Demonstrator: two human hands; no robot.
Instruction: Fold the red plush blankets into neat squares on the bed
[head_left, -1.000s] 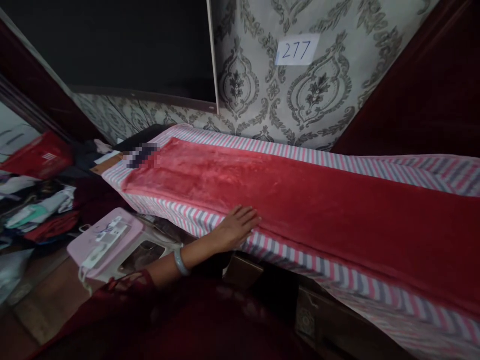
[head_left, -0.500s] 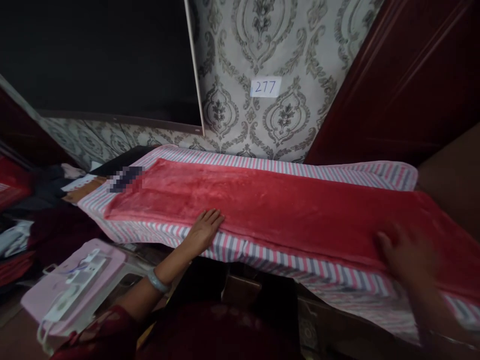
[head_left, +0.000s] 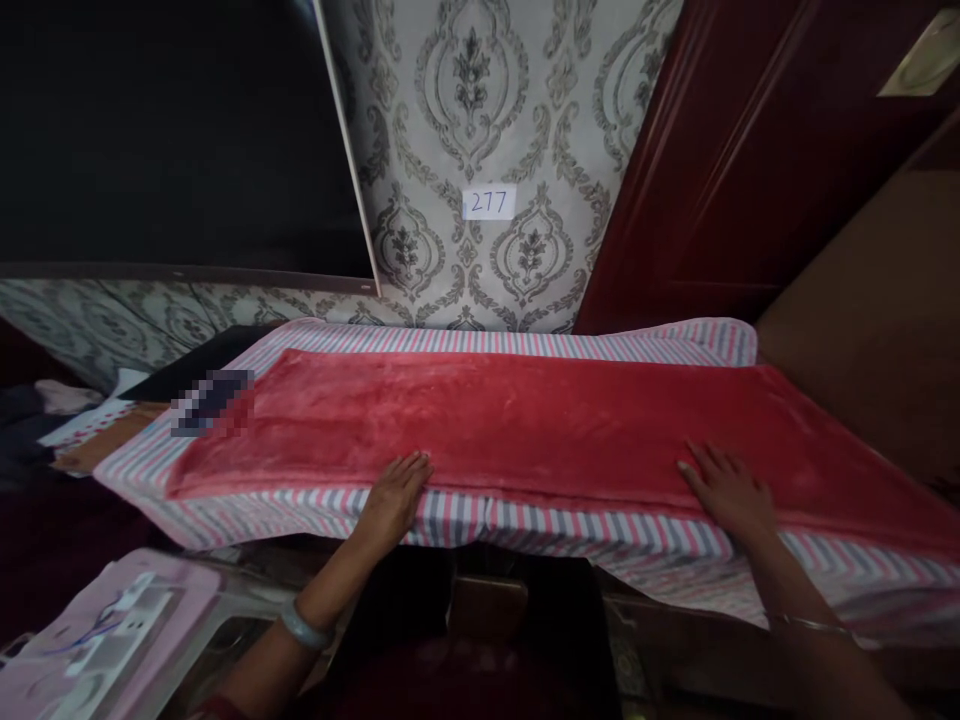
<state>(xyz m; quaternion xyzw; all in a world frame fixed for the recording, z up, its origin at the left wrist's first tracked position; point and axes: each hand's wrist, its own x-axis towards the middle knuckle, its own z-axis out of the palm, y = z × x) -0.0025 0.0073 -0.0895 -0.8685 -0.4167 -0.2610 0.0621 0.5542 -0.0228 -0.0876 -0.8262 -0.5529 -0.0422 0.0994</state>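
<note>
A long red plush blanket [head_left: 525, 420] lies flat, folded into a strip, over a striped pink, grey and white cloth [head_left: 540, 525] that covers a long table. My left hand [head_left: 391, 498] rests flat on the blanket's near edge, left of the middle, fingers stretched out. On the right part of the blanket my right hand [head_left: 727, 490] lies with its fingers spread. Neither hand grips anything. The blanket's far right corner runs toward the edge of the view.
A large dark television [head_left: 172, 140] hangs at the back left. A pixelated dark object [head_left: 214, 402] lies at the blanket's left end. At lower left, a power strip [head_left: 120, 640] sits on a pink lid [head_left: 191, 575]. A dark red door [head_left: 750, 150] stands behind on the right.
The view has turned a little to the right. My right hand, blurred before, now lies still with fingers spread on the blanket. My left hand stays on the near edge.
</note>
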